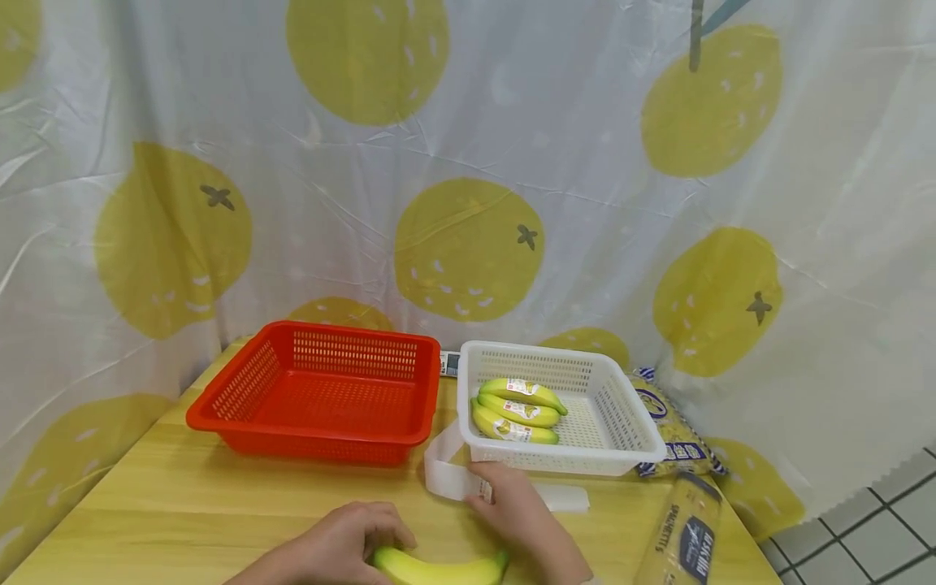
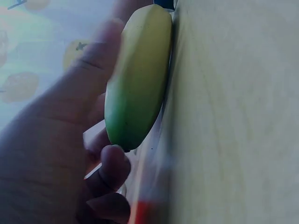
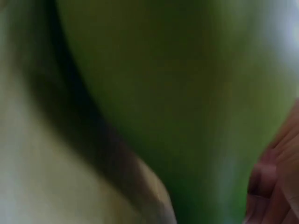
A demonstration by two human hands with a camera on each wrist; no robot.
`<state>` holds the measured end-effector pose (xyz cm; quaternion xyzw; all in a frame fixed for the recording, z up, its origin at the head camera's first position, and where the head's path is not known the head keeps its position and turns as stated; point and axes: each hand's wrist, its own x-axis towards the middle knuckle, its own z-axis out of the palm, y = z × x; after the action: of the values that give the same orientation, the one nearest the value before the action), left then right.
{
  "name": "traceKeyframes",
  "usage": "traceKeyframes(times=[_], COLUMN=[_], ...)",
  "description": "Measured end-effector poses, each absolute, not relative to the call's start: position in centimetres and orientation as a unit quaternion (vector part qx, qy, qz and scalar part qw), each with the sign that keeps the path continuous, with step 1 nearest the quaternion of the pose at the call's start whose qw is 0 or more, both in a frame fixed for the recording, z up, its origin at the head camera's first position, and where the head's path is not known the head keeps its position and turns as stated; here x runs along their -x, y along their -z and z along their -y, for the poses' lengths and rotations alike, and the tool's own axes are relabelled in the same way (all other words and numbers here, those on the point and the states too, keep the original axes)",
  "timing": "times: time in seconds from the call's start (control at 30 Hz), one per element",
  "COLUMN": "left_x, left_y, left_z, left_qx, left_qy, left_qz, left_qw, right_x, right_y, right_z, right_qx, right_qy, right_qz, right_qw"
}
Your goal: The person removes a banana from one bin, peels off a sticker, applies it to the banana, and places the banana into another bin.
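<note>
A yellow banana (image 1: 439, 571) with green ends lies on the wooden table at the front edge of the head view, partly cut off. My left hand (image 1: 344, 543) grips its left end; in the left wrist view the thumb lies along the banana (image 2: 140, 74) and fingers curl by its green tip. Just beyond the banana, my right hand (image 1: 515, 512) has thumb and forefinger about a small printed sticker (image 1: 485, 490). Around that hand curls a white strip of sticker backing (image 1: 448, 479). Blurred green banana (image 3: 177, 102) fills most of the right wrist view.
A red basket (image 1: 314, 445) stands at the back left. Beside it, a white basket (image 1: 614, 463) holds three bananas (image 1: 519, 410) with stickers. On the right are a yellow packet (image 1: 673, 431) and a spaghetti pack (image 1: 680, 532). A patterned curtain (image 1: 585, 244) hangs behind.
</note>
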<state>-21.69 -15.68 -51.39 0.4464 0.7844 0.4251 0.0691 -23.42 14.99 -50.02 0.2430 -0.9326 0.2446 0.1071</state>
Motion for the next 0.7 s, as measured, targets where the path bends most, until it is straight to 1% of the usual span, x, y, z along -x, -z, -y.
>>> traceKeyframes(times=[0.1, 0.2, 0.37, 0.43, 0.57, 0.7], left_x=[21.9, 22.2, 23.1, 23.3, 23.7, 23.8], left_y=[51.6, 51.8, 52.2, 52.4, 52.7, 52.8], left_z=[15.2, 14.4, 12.7, 12.1, 11.5, 11.4], left_qx=[-0.43, -0.404, -0.383, -0.379, -0.349, -0.324], left_qy=[-0.442, -0.463, -0.466, -0.458, -0.451, -0.447], left_qz=[-0.786, -0.789, -0.793, -0.797, -0.817, -0.83], left_qw=[0.039, -0.003, -0.084, -0.103, -0.092, -0.079], right_x=[23.6, 23.7, 23.7, 23.5, 23.0, 22.7], right_y=[50.3, 50.5, 50.5, 50.4, 50.0, 49.7], right_z=[-14.9, -14.7, -14.3, -14.1, -13.4, -13.0], right_qx=[-0.24, -0.25, -0.324, -0.358, -0.404, -0.432], right_qy=[-0.248, -0.275, -0.309, -0.304, -0.278, -0.263], right_qz=[0.934, 0.924, 0.886, 0.871, 0.855, 0.843], right_qw=[0.088, 0.085, 0.121, 0.142, 0.167, 0.184])
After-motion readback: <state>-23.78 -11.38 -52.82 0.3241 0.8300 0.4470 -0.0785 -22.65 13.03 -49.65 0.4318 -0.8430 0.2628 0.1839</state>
